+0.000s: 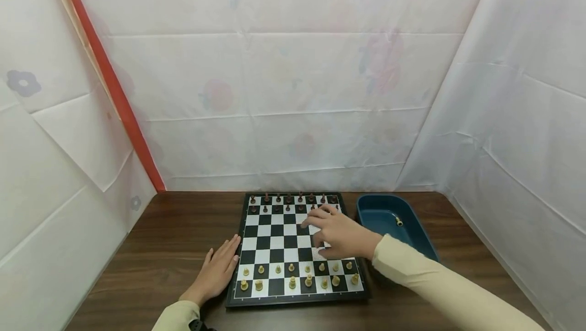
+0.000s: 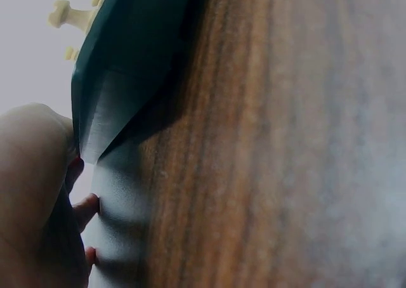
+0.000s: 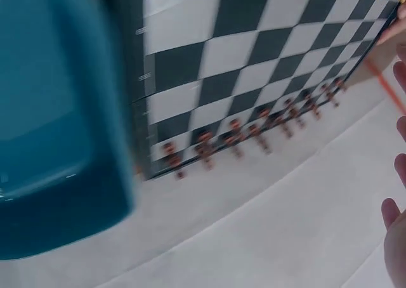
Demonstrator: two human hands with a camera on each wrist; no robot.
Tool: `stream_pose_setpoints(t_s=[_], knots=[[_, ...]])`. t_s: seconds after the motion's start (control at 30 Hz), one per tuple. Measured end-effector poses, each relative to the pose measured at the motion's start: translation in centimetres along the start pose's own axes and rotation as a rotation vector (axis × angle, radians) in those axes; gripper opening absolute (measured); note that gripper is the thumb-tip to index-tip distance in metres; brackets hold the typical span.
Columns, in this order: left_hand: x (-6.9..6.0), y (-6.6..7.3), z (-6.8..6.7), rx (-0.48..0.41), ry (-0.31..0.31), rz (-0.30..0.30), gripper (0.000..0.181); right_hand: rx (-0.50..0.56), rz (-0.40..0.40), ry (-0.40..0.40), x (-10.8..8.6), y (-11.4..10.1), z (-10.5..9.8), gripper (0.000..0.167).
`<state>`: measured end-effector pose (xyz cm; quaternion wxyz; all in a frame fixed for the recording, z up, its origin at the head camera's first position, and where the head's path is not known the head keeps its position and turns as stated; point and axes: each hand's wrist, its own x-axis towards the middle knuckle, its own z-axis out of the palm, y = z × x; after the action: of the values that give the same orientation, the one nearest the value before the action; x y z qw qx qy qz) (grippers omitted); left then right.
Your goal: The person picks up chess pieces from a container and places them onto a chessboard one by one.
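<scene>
A black-and-white chessboard (image 1: 276,242) lies on the table. Pale yellow chess pieces (image 1: 292,282) stand in two rows along its near side, with one bare square in the nearest row. Dark red pieces (image 1: 288,208) line the far side. My right hand (image 1: 343,234) hovers over the board's right half, fingers spread and a little bent, with nothing visible between them; its fingertips (image 3: 391,212) show at the right of the right wrist view. My left hand (image 1: 221,270) lies flat beside the board, its fingertips touching the left edge.
A blue tray (image 1: 373,200) stands right of the board, partly behind the right forearm. One yellow chess piece (image 1: 399,221) lies in it. White cloth hangs behind and on both sides of the brown wooden table (image 1: 183,234). A red strip (image 1: 114,87) runs up the left corner.
</scene>
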<state>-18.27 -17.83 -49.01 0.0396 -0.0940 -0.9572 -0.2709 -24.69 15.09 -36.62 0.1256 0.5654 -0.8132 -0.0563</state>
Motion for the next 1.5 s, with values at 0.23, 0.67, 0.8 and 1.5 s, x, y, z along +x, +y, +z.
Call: stream_pose_setpoints(t_s=[0.23, 0.67, 0.8, 1.5], knots=[[-0.2, -0.1, -0.1, 0.0, -0.002, 0.0, 0.049, 0.017, 0.153, 0.032, -2.9, 3.1, 0.2, 0.012], [-0.2, -0.2, -0.4, -0.004, -0.008, -0.005, 0.049, 0.0, 0.347, 0.087, -9.2, 10.3, 1.1, 0.019], [-0.3, -0.3, -0.3, -0.003, -0.014, -0.012, 0.049, 0.014, 0.4, 0.066, -10.5, 11.2, 1.4, 0.017], [-0.2, -0.3, -0.2, -0.02, -0.008, -0.021, 0.049, -0.107, 0.43, -0.085, -15.3, 14.4, 6.0, 0.028]])
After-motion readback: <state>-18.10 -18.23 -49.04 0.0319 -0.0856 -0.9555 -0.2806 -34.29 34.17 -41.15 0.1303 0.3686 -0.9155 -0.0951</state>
